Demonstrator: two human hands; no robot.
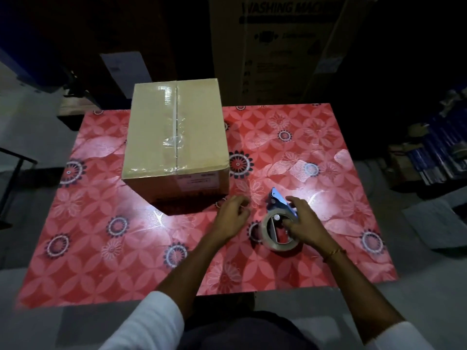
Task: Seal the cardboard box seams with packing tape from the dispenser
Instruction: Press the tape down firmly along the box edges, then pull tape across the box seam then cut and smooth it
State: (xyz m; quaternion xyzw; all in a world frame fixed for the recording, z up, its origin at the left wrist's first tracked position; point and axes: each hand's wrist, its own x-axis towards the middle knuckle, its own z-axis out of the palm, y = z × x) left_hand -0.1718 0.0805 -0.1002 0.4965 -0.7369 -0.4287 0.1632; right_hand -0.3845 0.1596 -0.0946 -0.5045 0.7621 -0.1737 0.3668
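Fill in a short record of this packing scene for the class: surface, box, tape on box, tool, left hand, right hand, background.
surface: table with red floral cover
box: closed cardboard box, far left part of the table
tape on box: clear strip along the top centre seam
tool: blue tape dispenser with clear roll, right of the box
left hand: open, over the table beside the dispenser
right hand: on the dispenser
background: large carton printed WASHING MACHINE

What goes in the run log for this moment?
right hand on blue tape dispenser | left hand empty | brown cardboard box taped on top seam
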